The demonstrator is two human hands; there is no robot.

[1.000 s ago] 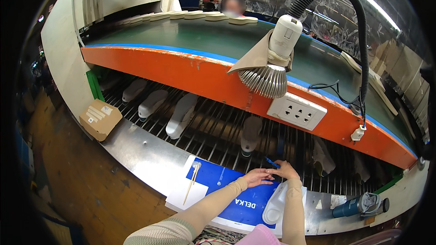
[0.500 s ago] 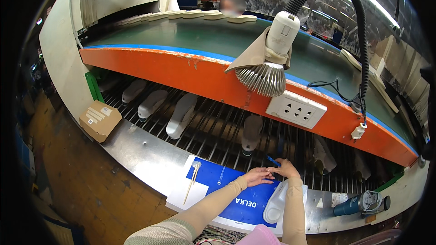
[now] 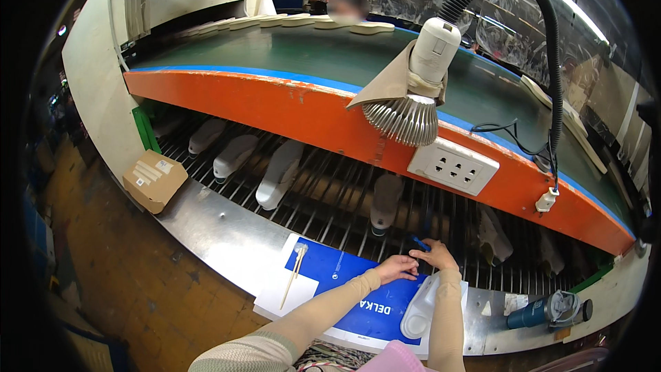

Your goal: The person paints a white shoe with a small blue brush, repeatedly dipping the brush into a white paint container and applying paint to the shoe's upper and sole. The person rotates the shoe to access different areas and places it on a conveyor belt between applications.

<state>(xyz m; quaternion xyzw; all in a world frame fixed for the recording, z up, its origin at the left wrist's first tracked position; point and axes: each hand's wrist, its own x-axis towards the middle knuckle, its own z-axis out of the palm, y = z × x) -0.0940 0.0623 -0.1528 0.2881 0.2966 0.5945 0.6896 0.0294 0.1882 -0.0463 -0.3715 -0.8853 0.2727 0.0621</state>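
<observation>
Over the top edge of a blue-and-white printed sheet (image 3: 358, 293), my two hands are close together. My right hand (image 3: 438, 256) is closed on a slim blue pen-like tool (image 3: 421, 243), whose tip points up and left toward the roller rack. Just left of it, my left hand (image 3: 398, 269) has its fingers loosely bent and apart, and no object shows in it. Under my right forearm lies a white plastic tray-like piece (image 3: 416, 313), partly hidden by the arm. Two thin wooden sticks (image 3: 292, 275) rest on the sheet's left part, by a small clear blob.
Shoes (image 3: 278, 173) stand on the roller rack (image 3: 323, 224) below an orange-sided conveyor (image 3: 275, 100). A lamp (image 3: 406, 114) hangs ahead, above a socket strip (image 3: 454, 165). A cardboard box (image 3: 155, 180) sits left, a blue bottle (image 3: 540, 311) right. Pale soles (image 3: 372, 27) line the far belt edge.
My left hand has shifted slightly right and its fingers have bent inward. The blue tool in my right hand has tilted a little. The whole view has shifted slightly.
</observation>
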